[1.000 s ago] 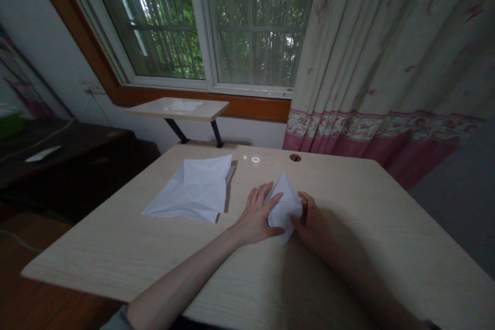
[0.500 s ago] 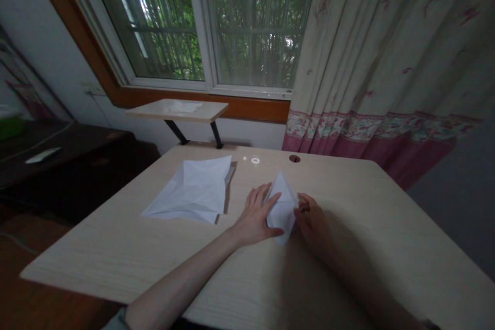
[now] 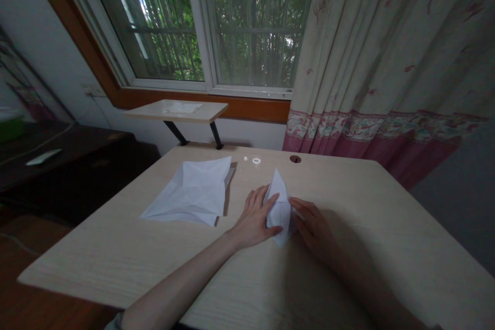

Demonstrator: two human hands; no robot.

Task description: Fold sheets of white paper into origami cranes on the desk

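A small folded white paper (image 3: 280, 203), kite-shaped with its point away from me, lies on the pale wooden table (image 3: 348, 268). My left hand (image 3: 253, 216) lies flat on the table against the paper's left edge, fingers stretched out and pressing it. My right hand (image 3: 314, 224) rests on the paper's right side, fingers extended flat over the fold. A creased, unfolded white sheet (image 3: 191, 191) lies to the left of my hands, untouched.
A cable hole (image 3: 295, 159) sits near the table's far edge. Behind it are a small shelf (image 3: 178, 110) under the window and a patterned curtain (image 3: 386, 62) at right. A dark cabinet (image 3: 58, 154) stands at left.
The right flap of the small paper has been folded inward, so the shape is narrower. My right hand went from pinching the edge to lying flat on it. The left hand barely moved.
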